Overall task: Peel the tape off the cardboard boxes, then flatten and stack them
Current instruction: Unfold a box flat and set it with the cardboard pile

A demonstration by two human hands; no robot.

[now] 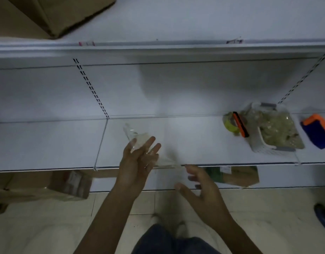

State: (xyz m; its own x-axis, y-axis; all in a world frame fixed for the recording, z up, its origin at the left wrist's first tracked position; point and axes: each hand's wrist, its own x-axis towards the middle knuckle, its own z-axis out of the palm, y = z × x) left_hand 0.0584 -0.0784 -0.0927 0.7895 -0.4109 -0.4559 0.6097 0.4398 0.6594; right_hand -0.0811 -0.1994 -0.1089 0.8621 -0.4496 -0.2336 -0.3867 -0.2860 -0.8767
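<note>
Clear and crumpled, the tape (132,133) clings to the left hand (137,162), which I read as raised over the front edge of the white shelf (48,143), near the middle of its length. The left fingers (152,141) are straight and spread, not curled; the wad lies against them and rises past the fingertips. A thin strand of the same tape runs from the left palm rightward along the shelf's front edge to the fingertips of the right hand (203,187). The right hand is released, fingers loosely spread and thumb out. The blur prevents me from telling whether its fingertips touch the strand. One cardboard box (48,15) sits at the left end of the upper shelf (194,21). A second box (48,186) lies on the floor (48,226) below the shelf's left front edge. A third box with green print (236,176) sits under the front edge toward the right. Toward the right end of the shelf stands a white basket (267,146) holding tape scraps (278,129). A tape roll with an orange dispenser (236,125) stands just beside the basket's left wall. A blue and orange object (319,132) lies at the far right end. A knee in blue denim (167,241) shows at the bottom.
</note>
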